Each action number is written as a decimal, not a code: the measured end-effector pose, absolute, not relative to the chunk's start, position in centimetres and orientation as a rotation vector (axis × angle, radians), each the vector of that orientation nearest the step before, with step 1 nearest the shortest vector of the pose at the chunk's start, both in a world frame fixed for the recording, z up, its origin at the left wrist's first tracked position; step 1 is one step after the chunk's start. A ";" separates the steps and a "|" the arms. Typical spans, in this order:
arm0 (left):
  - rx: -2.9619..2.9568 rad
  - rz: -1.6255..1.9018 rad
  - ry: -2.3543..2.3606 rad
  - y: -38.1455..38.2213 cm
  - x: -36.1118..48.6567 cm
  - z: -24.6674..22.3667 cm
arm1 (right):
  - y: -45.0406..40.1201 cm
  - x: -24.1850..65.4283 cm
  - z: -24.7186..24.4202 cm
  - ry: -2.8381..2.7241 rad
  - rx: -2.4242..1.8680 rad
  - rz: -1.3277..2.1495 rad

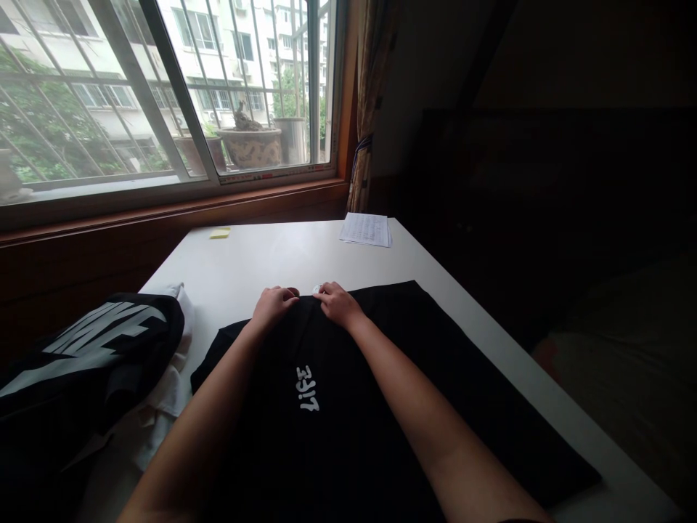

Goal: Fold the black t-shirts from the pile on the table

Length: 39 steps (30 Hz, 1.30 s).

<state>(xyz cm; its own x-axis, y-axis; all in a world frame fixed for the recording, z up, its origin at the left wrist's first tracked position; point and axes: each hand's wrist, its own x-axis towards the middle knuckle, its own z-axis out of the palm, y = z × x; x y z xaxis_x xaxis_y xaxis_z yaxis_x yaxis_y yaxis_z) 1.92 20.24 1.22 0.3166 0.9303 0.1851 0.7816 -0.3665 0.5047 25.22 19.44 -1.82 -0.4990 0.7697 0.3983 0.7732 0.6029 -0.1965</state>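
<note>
A black garment (353,407) with white lettering lies spread flat over the white table (272,254). At its far edge my left hand (274,305) is closed, fingers pinching the cloth. A small brownish thing (294,291) shows by those fingertips; its kind is unclear. My right hand (337,303), a short gap to the right, also grips the far edge with bent fingers. Beside its fingertips is a small white thing (317,289), too small to name. Both forearms reach across the garment and cover parts of it.
To the left lies a black bag-like item (109,349) with large grey letters, white cloth (163,392) under it. Printed papers (366,229) and a yellow sticky note (220,233) rest near the table's back edge. Beyond stands a barred window (163,94) with a curtain (367,109).
</note>
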 end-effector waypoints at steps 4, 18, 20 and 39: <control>2.202 0.658 1.698 20.7 2.5 0.4 | 19.3 25.2 -1.7 -2.368 -1.239 -0.002; 2.301 0.794 1.915 18.7 3.7 0.4 | 19.0 25.1 -1.5 -2.370 -1.323 -0.028; 2.431 0.791 1.789 17.8 4.1 0.8 | 19.1 25.1 -1.6 -2.372 -1.315 -0.037; 2.495 0.409 1.694 15.3 6.0 -1.8 | 17.8 32.5 -3.1 -2.358 -1.370 -0.003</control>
